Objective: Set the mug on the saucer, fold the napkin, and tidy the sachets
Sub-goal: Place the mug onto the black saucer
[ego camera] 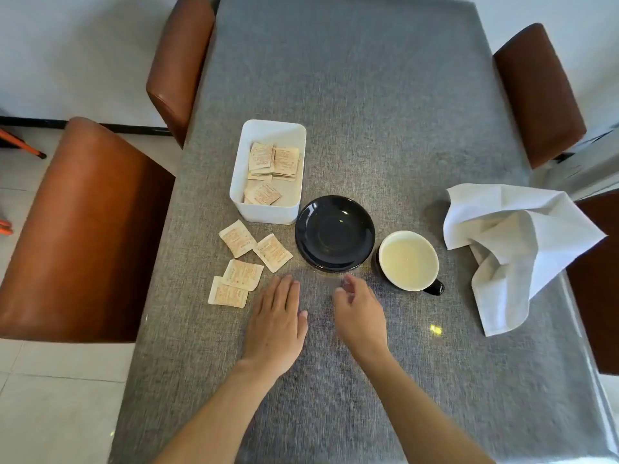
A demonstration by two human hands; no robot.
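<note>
Brown chairs (pixel 83 236) round grey table (pixel 351 95).

A long counter (pixel 368 95) covered in grey woven cloth runs away from the viewer. Brown leather-look chairs stand along both sides: two on the left (pixel 83 229) (pixel 181 61), one on the right (pixel 539 92), and what may be another at the right edge (pixel 599 279). Pale tiled floor (pixel 50 413) lies below.

Counter (pixel 385 112) w/ grey woven cloth, matt, rough. Saucer (pixel 335 233) dark glossy ceramic. Mug (pixel 409 261) smooth, pale glazed inside. Napkin (pixel 516 242) white cloth, matt, creased. Sachets (pixel 249 259) paper, matt. Box (pixel 268 170) smooth white plastic. Chairs (pixel 83 236) brown leather-look, slight sheen.
</note>
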